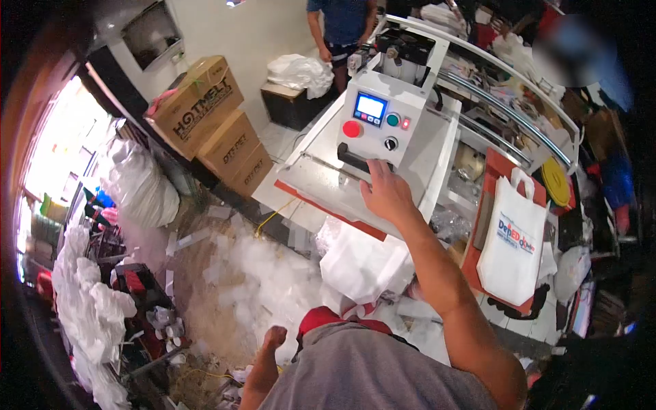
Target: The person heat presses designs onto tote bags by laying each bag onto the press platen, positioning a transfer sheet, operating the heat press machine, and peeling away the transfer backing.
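Note:
My right hand (pixel 387 191) is on the black handle (pixel 355 160) at the front of a white press machine (pixel 400 102), fingers curled over the handle's right end. The machine's panel has a lit blue screen (pixel 370 108), a red button (pixel 352 130) and a green button. Below the panel lies the machine's flat plate, with an orange-red layer (pixel 328 210) along its front edge. My left hand (pixel 275 335) hangs low beside my body, its fingers curled in; whether it holds anything is too small to tell. A white printed bag (pixel 512 236) lies on the orange-red pad at right.
Stacked cardboard boxes (pixel 198 109) stand at upper left. A person in a blue shirt (pixel 342 24) stands behind the machine. White bags (pixel 369 266) lie below the press, and white sacks (pixel 140 181) stand at left. Metal rails (pixel 506 113) run at right.

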Demonstrator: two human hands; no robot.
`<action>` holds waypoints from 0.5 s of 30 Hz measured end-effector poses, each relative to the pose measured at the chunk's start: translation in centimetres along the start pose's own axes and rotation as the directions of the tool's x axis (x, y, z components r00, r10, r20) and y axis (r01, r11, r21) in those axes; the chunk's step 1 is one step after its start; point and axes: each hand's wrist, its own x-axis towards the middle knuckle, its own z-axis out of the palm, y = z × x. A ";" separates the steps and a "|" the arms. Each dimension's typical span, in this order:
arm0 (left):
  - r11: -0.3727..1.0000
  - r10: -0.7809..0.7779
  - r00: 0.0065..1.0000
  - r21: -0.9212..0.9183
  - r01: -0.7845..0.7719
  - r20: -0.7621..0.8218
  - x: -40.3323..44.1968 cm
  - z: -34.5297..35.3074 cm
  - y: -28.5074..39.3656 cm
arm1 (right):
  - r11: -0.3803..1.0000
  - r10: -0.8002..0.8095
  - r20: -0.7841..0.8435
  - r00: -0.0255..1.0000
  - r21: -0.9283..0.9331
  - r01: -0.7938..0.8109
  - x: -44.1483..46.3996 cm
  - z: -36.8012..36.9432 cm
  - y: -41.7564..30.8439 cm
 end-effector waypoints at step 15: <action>0.964 -0.118 0.986 -0.226 0.142 0.118 -4.7 11.6 -3.3 | 0.811 0.441 -0.096 0.893 0.468 -0.350 -31.1 0.5 4.0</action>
